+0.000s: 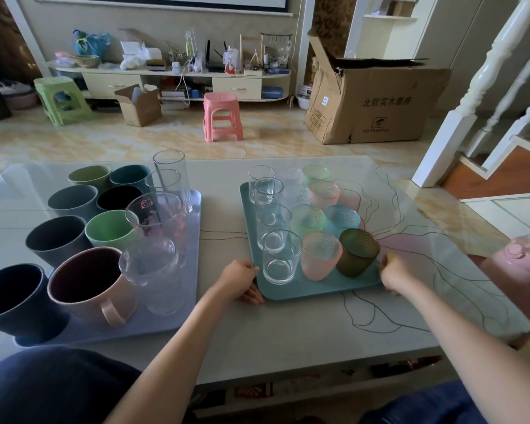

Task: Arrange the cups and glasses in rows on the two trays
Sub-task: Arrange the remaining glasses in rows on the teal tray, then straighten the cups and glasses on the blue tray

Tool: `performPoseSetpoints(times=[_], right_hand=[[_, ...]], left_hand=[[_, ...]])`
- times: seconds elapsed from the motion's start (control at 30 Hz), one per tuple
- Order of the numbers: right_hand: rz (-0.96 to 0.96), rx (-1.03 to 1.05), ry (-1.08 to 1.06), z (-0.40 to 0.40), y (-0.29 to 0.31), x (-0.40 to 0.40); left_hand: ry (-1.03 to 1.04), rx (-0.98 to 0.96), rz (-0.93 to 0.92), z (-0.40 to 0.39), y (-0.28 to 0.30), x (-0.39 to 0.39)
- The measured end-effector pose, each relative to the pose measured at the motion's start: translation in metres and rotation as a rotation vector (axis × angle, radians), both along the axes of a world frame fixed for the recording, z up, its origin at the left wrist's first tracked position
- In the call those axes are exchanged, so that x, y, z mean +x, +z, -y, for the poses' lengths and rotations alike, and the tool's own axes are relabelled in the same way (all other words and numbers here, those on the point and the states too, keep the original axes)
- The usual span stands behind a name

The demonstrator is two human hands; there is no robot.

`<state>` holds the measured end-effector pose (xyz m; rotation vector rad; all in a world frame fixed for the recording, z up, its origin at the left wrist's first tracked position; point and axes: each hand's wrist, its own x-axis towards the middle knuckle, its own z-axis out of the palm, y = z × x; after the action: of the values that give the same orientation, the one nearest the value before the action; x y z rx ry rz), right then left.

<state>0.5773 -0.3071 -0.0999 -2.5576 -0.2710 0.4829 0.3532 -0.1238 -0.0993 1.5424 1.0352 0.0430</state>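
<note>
I see my left grip [242, 280] curled on the near left corner of the teal rectangular plastic tray [303, 290], mid-desk. My right grip [393, 272] holds its near right corner. The tray carries clear glasses and textured coloured tumblers in rows. The lavender rectangular tray [178, 313], along the desk's left edge, carries mugs and tall glasses.

Bare forearms [172, 341] — dark navy clothing [49, 384].

Teal tray [291, 290] w/ rowed upright glasses, right of lilac tray [193, 240] w/ upright mugs, glasses.
</note>
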Motion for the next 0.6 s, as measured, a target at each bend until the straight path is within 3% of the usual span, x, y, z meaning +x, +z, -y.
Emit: performPoseSetpoints(times=[0.17, 0.23, 0.4, 0.5, 0.6], right_hand=[[-0.037, -0.040, -0.059, 0.008, 0.007, -0.005], [0.083, 0.036, -0.120, 0.012, 0.020, -0.011], [0.490, 0.471, -0.324, 0.011, 0.088, -0.054], [0.575, 0.689, -0.394, -0.006, 0.121, -0.087], [0.604, 0.798, -0.329, -0.024, 0.135, -0.124]], left_hand=[[-0.016, 0.019, -0.008, 0.006, 0.008, -0.009], [-0.024, 0.110, -0.010, 0.005, 0.015, -0.017], [-0.110, 0.261, 0.139, 0.003, 0.061, -0.043], [-0.174, 0.359, 0.177, 0.005, 0.099, -0.067], [-0.147, 0.477, 0.182, -0.004, 0.133, -0.102]])
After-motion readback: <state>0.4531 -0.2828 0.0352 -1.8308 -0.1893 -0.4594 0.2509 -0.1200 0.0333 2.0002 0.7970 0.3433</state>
